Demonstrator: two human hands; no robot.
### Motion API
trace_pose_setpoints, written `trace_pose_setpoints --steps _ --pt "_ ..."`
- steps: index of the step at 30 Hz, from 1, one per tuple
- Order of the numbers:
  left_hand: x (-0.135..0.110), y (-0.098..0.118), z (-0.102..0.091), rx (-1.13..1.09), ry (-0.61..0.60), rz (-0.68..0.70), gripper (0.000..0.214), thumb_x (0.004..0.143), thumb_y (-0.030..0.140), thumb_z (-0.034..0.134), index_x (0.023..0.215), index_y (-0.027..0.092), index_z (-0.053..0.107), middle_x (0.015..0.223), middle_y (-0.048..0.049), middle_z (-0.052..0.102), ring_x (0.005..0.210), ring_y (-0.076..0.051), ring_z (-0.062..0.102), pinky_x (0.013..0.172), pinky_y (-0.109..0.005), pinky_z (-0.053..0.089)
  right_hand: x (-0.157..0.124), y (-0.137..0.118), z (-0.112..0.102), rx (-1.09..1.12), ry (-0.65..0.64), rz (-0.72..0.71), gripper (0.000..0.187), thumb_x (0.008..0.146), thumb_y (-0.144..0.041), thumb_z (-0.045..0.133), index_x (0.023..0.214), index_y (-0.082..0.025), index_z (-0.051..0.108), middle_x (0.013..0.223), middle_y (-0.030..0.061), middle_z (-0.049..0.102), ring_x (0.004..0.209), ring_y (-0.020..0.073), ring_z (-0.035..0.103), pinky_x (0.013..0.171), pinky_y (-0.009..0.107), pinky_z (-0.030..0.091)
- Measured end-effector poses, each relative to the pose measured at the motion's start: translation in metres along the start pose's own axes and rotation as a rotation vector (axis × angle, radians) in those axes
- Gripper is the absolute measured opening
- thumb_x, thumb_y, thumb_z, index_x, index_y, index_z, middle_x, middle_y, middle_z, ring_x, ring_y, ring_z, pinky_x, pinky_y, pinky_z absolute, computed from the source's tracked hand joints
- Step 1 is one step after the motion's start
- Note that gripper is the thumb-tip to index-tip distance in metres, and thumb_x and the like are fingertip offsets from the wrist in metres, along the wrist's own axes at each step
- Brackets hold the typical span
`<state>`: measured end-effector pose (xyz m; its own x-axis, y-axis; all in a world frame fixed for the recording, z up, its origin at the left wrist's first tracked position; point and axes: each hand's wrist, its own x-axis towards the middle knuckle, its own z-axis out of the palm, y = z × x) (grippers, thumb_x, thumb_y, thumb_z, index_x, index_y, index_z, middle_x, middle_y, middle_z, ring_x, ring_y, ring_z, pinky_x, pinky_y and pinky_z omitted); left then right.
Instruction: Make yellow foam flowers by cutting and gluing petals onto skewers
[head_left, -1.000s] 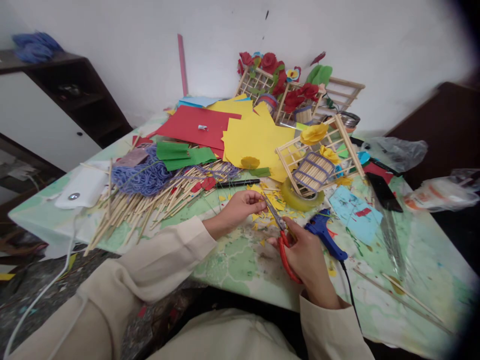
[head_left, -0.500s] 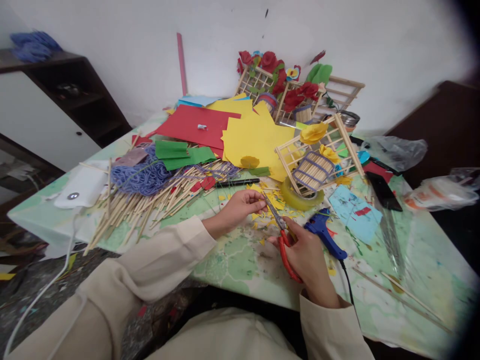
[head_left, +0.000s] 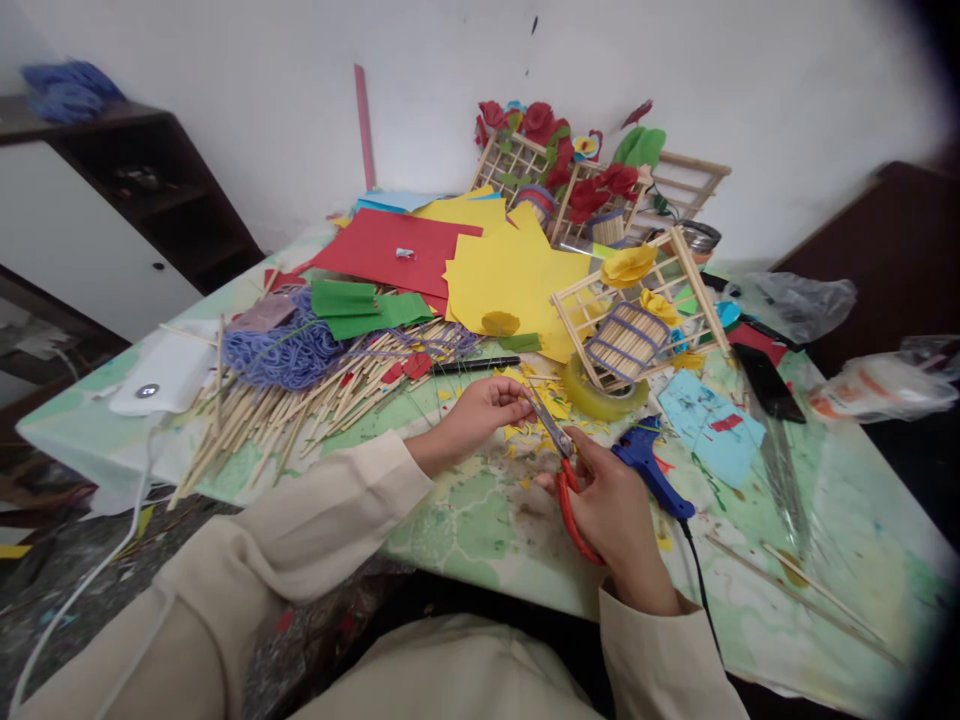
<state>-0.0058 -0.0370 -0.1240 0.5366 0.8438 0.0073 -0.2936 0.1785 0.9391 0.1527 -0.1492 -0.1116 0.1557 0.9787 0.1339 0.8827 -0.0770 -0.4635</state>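
My right hand point(head_left: 616, 512) grips red-handled scissors point(head_left: 561, 462), whose blades point up and left toward my left hand. My left hand point(head_left: 484, 412) is closed in a pinch at the blade tips, on something too small to make out. Yellow paper scraps point(head_left: 551, 403) lie scattered on the table just beyond both hands. A blue glue gun point(head_left: 649, 468) lies right beside my right hand.
A roll of tape point(head_left: 602, 398) and a stick frame with yellow paper flowers point(head_left: 637, 305) sit behind the scissors. Wooden sticks point(head_left: 292, 405), purple yarn point(head_left: 281, 352), coloured paper sheets point(head_left: 510, 275) and a black pen point(head_left: 474, 366) cover the left and middle. Plastic bags point(head_left: 885, 385) lie right.
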Motion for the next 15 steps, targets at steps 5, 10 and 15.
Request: trace_pose_setpoints --steps 5,10,15 --pt "0.0002 -0.0004 0.0003 -0.003 -0.003 -0.01 0.028 0.067 0.032 0.074 0.08 0.011 0.061 0.071 -0.0021 0.062 0.064 -0.009 0.056 0.063 -0.023 0.042 -0.0001 0.0023 0.0019 0.02 -0.007 0.004 0.059 0.07 -0.037 0.059 0.124 -0.014 0.056 0.073 0.003 0.061 0.064 0.0166 0.054 0.058 0.026 0.038" --pt "0.0012 -0.0024 -0.001 0.012 -0.017 0.008 0.027 0.068 0.033 0.072 0.08 0.011 0.062 0.069 -0.0016 0.061 0.061 -0.008 0.054 0.062 -0.023 0.042 -0.0004 0.0029 0.0029 0.037 -0.001 -0.001 0.058 0.071 -0.038 0.059 0.124 -0.014 0.057 0.064 -0.0003 0.057 0.057 0.0144 0.051 0.055 0.025 0.036" --pt "0.0012 -0.0015 -0.0016 0.035 -0.034 0.011 0.025 0.07 0.032 0.071 0.079 0.011 0.062 0.07 -0.0021 0.061 0.062 -0.008 0.053 0.061 -0.022 0.041 -0.0009 0.001 0.0022 0.069 0.004 0.002 0.058 0.072 -0.04 0.06 0.123 -0.013 0.058 0.058 -0.0029 0.052 0.052 0.0125 0.046 0.052 0.024 0.035"
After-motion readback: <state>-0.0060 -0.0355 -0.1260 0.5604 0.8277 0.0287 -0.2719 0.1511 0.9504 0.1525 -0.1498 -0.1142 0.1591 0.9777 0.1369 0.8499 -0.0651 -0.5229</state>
